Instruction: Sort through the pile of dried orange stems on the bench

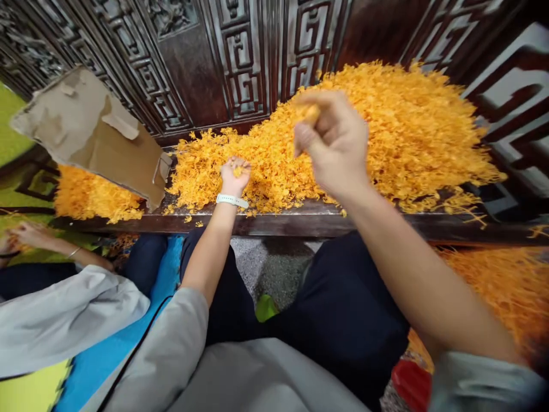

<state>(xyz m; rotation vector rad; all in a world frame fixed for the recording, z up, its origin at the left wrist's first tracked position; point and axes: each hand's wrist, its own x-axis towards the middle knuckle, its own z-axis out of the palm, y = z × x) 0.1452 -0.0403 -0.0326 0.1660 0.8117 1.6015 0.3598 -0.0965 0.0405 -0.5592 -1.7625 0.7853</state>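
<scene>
A long heap of small orange plastic pieces [394, 126], flower-like with thin stems, lies on the dark wooden bench [295, 220]. My left hand [235, 177], with a white band [232, 200] at its wrist, is palm up at the heap's left part. Its fingers curl around a few orange pieces [238, 171]. Higher and to the right, my right hand [338, 140] is raised over the heap, blurred by motion. Between its thumb and bent fingers it pinches an orange piece [312, 115].
A torn cardboard piece [94, 137] stands upright on the bench at left, with another orange heap [96, 194] behind it. A co-worker's hands [30, 236] are at far left. Carved dark panels [240, 51] back the bench. Orange strands [506, 292] lie at lower right, near something red [410, 384].
</scene>
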